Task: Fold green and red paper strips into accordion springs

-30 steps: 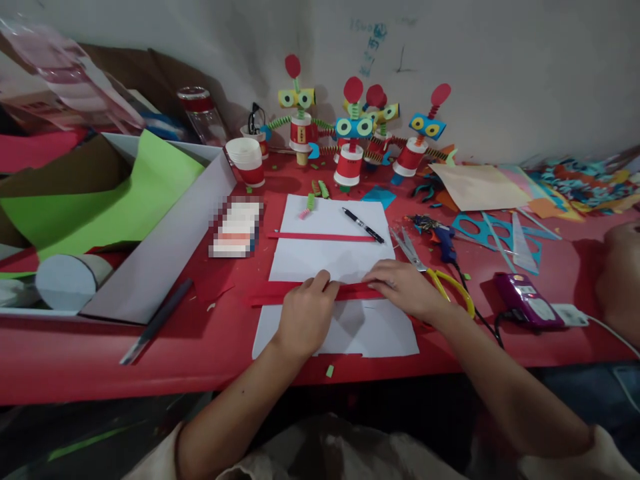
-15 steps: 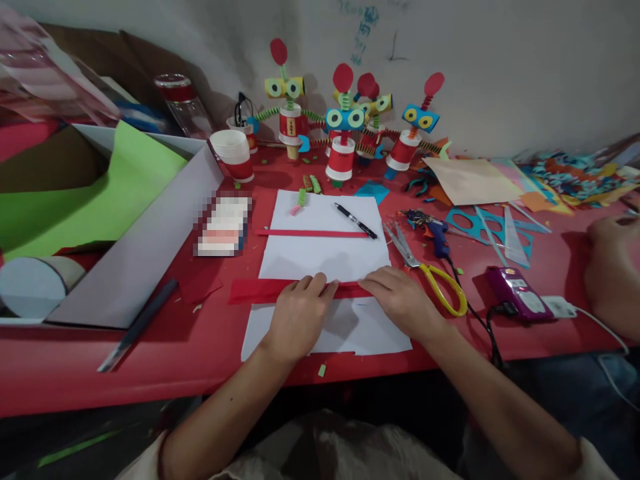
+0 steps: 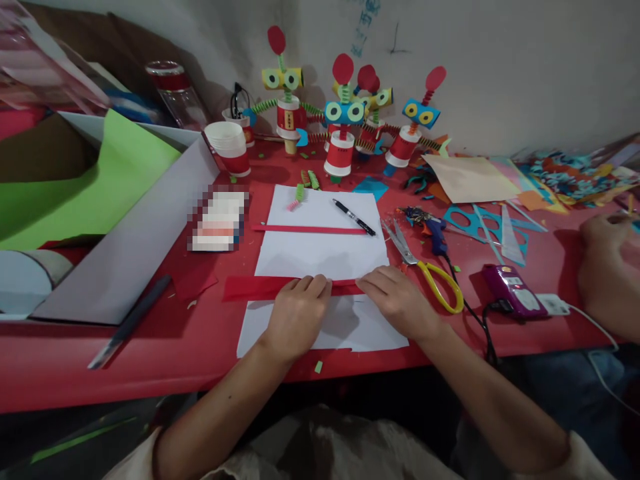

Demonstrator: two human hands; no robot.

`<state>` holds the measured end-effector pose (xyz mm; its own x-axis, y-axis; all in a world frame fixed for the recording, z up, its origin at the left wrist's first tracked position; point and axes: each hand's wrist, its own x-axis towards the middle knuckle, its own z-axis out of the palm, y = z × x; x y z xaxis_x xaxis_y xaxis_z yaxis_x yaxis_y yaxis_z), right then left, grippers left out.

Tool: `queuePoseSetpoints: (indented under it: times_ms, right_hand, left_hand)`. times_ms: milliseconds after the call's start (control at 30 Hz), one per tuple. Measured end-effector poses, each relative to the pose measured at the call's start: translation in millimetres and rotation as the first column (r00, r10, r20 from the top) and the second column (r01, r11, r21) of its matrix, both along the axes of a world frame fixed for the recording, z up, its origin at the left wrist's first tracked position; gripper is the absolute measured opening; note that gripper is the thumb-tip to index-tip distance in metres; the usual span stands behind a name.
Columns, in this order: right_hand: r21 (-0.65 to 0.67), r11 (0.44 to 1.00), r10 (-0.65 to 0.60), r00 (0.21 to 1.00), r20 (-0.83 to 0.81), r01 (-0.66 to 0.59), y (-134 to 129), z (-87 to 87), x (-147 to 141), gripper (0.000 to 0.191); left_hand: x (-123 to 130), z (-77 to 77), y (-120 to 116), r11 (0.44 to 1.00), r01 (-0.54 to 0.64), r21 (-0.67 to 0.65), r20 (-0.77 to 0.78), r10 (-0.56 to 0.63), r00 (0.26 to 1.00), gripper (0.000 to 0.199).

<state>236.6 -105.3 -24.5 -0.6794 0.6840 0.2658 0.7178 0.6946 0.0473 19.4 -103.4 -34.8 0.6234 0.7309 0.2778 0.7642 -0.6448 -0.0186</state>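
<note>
A wide red paper strip (image 3: 250,288) lies across white paper (image 3: 295,257) on the red table. My left hand (image 3: 299,313) has its fingers bent and pressed together on the strip's middle. On the strip's right end, my right hand (image 3: 397,300) pinches the paper at its upper edge, which looks folded between the hands. A thin red strip (image 3: 310,229) lies farther up the sheet, below a black pen (image 3: 354,217) and a small folded green and pink paper piece (image 3: 299,195). Yellow-handled scissors (image 3: 437,287) rest right of the white paper.
Paper-cup figures (image 3: 340,157) stand at the back. On the left are an open box (image 3: 165,213), stacked cups (image 3: 229,150) and a dark cutter-like tool (image 3: 135,317). A glue gun (image 3: 436,235), a purple device (image 3: 513,293) and another person's hand (image 3: 607,267) are on the right.
The view has shifted slightly, so most things sit a little farther left and higher. Both my hands keep their places on the red strip, with hardly any movement.
</note>
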Motion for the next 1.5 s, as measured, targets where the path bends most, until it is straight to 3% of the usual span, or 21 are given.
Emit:
queuePoseSetpoints:
  times_ms: [267, 467, 567, 633, 833, 1067, 1333, 1500]
  right_hand:
    - [-0.071, 0.997, -0.029, 1.0, -0.01, 0.029, 3.3, 1.2, 0.8, 0.022]
    - [-0.095, 0.983, -0.159, 0.986, -0.04, 0.155, -2.6, 8.3, 4.7, 0.035]
    - [-0.065, 0.961, -0.277, 0.949, -0.151, 0.27, -9.6, 9.2, -7.7, 0.037]
    - [-0.11, 0.957, -0.284, 0.94, -0.188, 0.267, -16.6, 5.4, -22.6, 0.04]
    - [-0.262, 0.928, -0.29, 0.955, -0.054, 0.267, -35.8, -13.8, -57.5, 0.054]
    - [-0.277, 0.919, -0.317, 0.944, -0.093, 0.281, -35.8, -12.8, -58.2, 0.057]
    - [-0.25, 0.931, -0.308, 0.941, -0.139, 0.267, -36.1, -18.8, -57.7, 0.06]
    - [-0.232, 0.933, -0.308, 0.944, -0.117, 0.275, -35.4, -18.1, -57.7, 0.059]
  left_hand:
    - [3.7, 3.9, 0.5, 1.0, 0.006, -0.011, -0.048, -0.007, 0.999, 0.023]
    - [4.1, 6.1, 1.5, 0.999, 0.041, -0.011, -0.072, -0.041, 0.997, 0.028]
    - [4.6, 7.4, 2.0, 0.997, 0.062, -0.042, -0.069, -0.065, 0.995, 0.029]
    - [5.2, 7.6, 1.9, 0.996, 0.07, -0.054, -0.052, -0.073, 0.996, 0.027]
    - [1.9, 9.3, 1.6, 0.999, 0.025, -0.049, -0.026, -0.026, 0.999, 0.021]
    - [-24.9, 18.1, 7.1, 1.0, -0.001, -0.026, -0.07, -0.001, 0.998, 0.015]
    - [-64.7, 18.7, 8.4, 1.0, -0.016, -0.004, -0.074, 0.016, 0.997, 0.026]
    - [-77.6, 13.1, 6.2, 0.994, -0.109, 0.03, -0.041, 0.11, 0.993, 0.03]
